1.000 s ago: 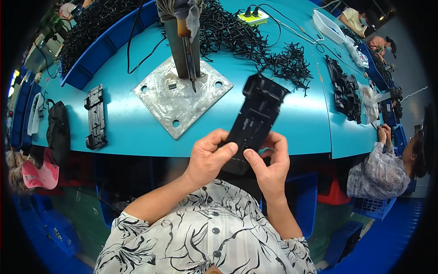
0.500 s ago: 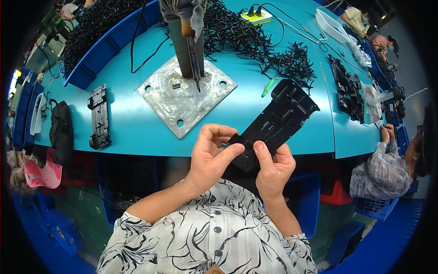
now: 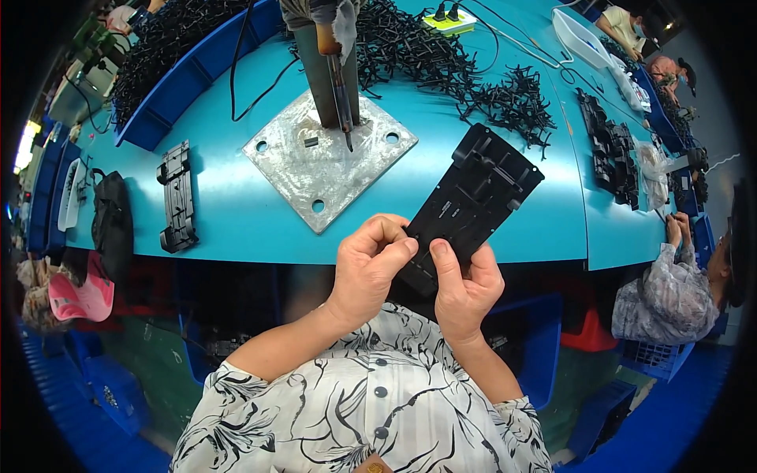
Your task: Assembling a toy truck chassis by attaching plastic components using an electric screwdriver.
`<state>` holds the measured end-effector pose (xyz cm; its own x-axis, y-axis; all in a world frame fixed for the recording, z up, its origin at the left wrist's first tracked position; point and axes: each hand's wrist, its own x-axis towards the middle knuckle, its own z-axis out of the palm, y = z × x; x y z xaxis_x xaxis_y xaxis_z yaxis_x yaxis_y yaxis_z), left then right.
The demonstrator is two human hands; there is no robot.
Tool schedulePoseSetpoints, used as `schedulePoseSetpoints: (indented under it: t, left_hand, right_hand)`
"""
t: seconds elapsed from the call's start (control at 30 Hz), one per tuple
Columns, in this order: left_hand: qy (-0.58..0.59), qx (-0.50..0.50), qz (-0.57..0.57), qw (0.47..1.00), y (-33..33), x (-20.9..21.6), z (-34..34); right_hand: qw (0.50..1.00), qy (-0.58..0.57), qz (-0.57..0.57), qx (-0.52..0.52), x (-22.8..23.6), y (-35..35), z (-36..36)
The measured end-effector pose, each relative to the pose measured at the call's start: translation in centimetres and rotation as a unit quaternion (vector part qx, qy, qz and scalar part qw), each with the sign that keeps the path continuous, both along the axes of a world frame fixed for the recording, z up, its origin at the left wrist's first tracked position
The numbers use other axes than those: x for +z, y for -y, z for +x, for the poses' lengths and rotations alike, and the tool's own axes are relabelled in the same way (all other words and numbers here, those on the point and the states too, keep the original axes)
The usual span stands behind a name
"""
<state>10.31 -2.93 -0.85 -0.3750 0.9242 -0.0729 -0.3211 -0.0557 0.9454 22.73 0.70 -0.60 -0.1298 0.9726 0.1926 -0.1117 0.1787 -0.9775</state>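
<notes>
Tilted toward the upper right, a long black plastic chassis [image 3: 473, 193] with moulded recesses is held above the front edge of the table. My right hand [image 3: 465, 288] grips its lower right side, thumb pressed on the face and fingers curled behind. At its lower left edge my left hand [image 3: 367, 264] is closed in a pinch, thumb tip against the part. Whether a smaller piece is also between those left fingers is hidden. Beyond my hands stands a soldering-iron-like tool [image 3: 344, 110] with its tip pointing down, mounted over a square metal plate [image 3: 315, 177].
Another black chassis [image 3: 178, 197] lies on the turquoise table [image 3: 229, 213] at left. Heaped small black branched parts [image 3: 426, 59] spread across the back, beside a blue bin [image 3: 189, 75]. Several black chassis [image 3: 611, 154] lie at right, near a co-worker [image 3: 666, 288]. Cords run to a power strip [image 3: 449, 21].
The chassis has been turned, its face now more square to me and its far end shifted slightly left. Both hands keep their hold, and the whole view has shifted slightly.
</notes>
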Motion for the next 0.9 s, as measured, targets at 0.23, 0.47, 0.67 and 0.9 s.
schedulePoseSetpoints:
  t: [0.23,0.47,0.67,0.9]
  left_hand:
    - [-0.014,0.062,-0.022,0.998,0.2,0.5,1.2]
    - [-0.096,0.081,-0.005,0.992,0.3,0.0,1.0]
    - [-0.175,0.069,0.047,0.981,0.0,0.2,0.7]
    - [-0.120,0.102,0.052,0.986,0.1,-0.7,1.4]
  right_hand:
    - [1.000,0.006,0.007,0.008,-0.2,0.2,-0.3]
    - [1.000,0.005,0.004,0.001,-0.6,0.5,-0.4]
    - [1.000,-0.025,-0.009,0.001,0.0,0.3,-0.6]
    - [0.999,0.011,0.033,0.000,-0.7,0.5,-0.7]
